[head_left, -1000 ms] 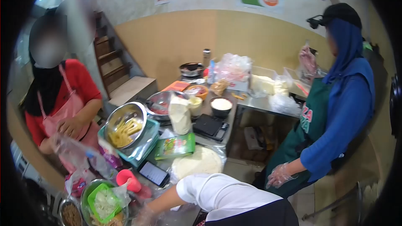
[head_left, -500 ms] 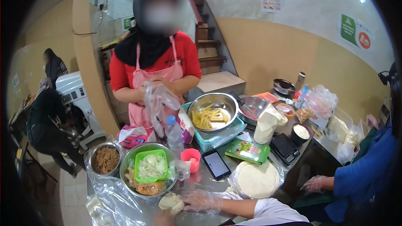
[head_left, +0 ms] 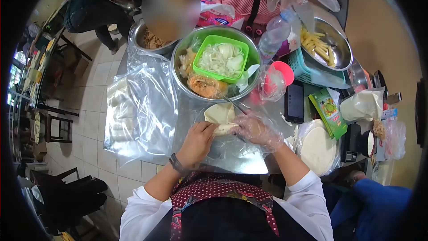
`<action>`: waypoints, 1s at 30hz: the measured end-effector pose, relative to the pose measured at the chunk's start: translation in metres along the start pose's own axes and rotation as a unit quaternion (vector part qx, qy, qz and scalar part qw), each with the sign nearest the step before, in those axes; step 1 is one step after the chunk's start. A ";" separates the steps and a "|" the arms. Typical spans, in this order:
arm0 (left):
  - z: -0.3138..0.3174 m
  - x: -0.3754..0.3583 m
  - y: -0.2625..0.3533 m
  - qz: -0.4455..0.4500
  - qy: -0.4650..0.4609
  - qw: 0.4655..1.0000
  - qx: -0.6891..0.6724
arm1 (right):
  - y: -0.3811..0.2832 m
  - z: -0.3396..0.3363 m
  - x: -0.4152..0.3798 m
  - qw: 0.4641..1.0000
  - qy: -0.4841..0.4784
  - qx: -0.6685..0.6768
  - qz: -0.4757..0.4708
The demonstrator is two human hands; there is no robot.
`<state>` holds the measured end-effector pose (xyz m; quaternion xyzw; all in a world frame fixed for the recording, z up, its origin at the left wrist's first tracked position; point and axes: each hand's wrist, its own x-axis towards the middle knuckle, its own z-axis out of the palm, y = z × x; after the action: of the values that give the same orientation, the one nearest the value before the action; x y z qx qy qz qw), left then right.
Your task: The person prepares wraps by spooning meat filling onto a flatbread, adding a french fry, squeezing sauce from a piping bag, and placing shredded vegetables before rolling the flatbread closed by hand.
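Note:
A pale, thin dough wrapper (head_left: 219,113) lies partly rolled on the metal table, its near edge folded into a roll. My bare left hand (head_left: 199,139), with a dark watch on the wrist, pinches the left end of that roll. My right hand (head_left: 256,129), in a clear plastic glove, grips the right end. A thin metal utensil (head_left: 232,104) slants from the bowl rim towards my right hand. Just beyond stands a steel bowl (head_left: 178,76) holding a green tub (head_left: 200,70) of sliced onion and a bag of orange-brown filling (head_left: 206,85).
Plastic sheeting (head_left: 154,107) covers several pale rolls (head_left: 119,114) at left. On the right are a stack of round wrappers (head_left: 317,148), a phone (head_left: 294,102), a green box (head_left: 327,112) and a pink cup (head_left: 282,72). A person in a striped apron (head_left: 238,0) stands opposite.
My view has tilted down, bringing both forearms into sight. The wrapper's near edge is now rolled between both hands; earlier my left hand was blurred at the lower edge.

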<state>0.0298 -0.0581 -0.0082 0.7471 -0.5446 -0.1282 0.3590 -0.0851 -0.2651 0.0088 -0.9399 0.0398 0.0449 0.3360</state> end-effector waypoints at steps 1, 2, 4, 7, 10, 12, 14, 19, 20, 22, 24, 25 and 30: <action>-0.001 0.001 0.002 -0.013 0.006 1.000 -0.008 | -0.002 -0.004 0.000 1.000 0.000 0.001 0.001; -0.002 0.003 0.002 -0.024 0.016 0.999 -0.016 | -0.005 -0.008 0.002 0.999 -0.026 -0.001 0.023; -0.005 0.006 0.000 -0.027 0.015 0.999 -0.031 | -0.005 -0.011 0.006 0.998 -0.052 -0.007 0.044; -0.004 0.008 0.001 -0.045 0.015 0.998 -0.047 | 0.007 0.001 0.005 0.999 -0.002 0.010 0.053; 0.000 0.010 -0.004 -0.059 0.021 0.997 -0.034 | 0.022 0.010 0.008 1.000 -0.007 -0.004 -0.022; 0.000 0.014 -0.008 -0.062 0.019 0.998 -0.020 | 0.020 0.010 0.014 0.992 0.058 -0.095 -0.067; 0.000 0.017 -0.009 -0.068 0.028 0.997 -0.036 | 0.026 0.021 0.015 0.997 0.068 -0.037 -0.023; 0.005 0.009 0.006 -0.069 0.150 0.986 0.021 | 0.008 0.015 0.012 0.991 0.114 -0.056 0.050; 0.007 0.008 0.005 -0.048 0.133 0.990 0.010 | 0.007 0.014 0.007 0.989 0.087 -0.113 -0.023; 0.004 0.010 0.000 -0.029 0.117 0.993 0.003 | -0.003 0.008 0.000 0.979 0.061 -0.170 -0.089; 0.000 0.014 0.002 -0.006 0.102 0.995 -0.006 | -0.018 -0.003 -0.003 0.970 0.093 -0.196 -0.114; -0.004 0.015 0.005 -0.074 0.082 0.993 -0.043 | -0.019 -0.008 -0.004 0.970 0.095 -0.197 -0.109; 0.020 0.005 -0.015 0.008 0.096 0.995 0.016 | 0.006 0.010 -0.006 0.951 0.078 -0.241 -0.179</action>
<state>0.0308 -0.0687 -0.0310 0.7572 -0.5155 -0.0441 0.3988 -0.0920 -0.2634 -0.0021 -0.9852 -0.1148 -0.0815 0.0982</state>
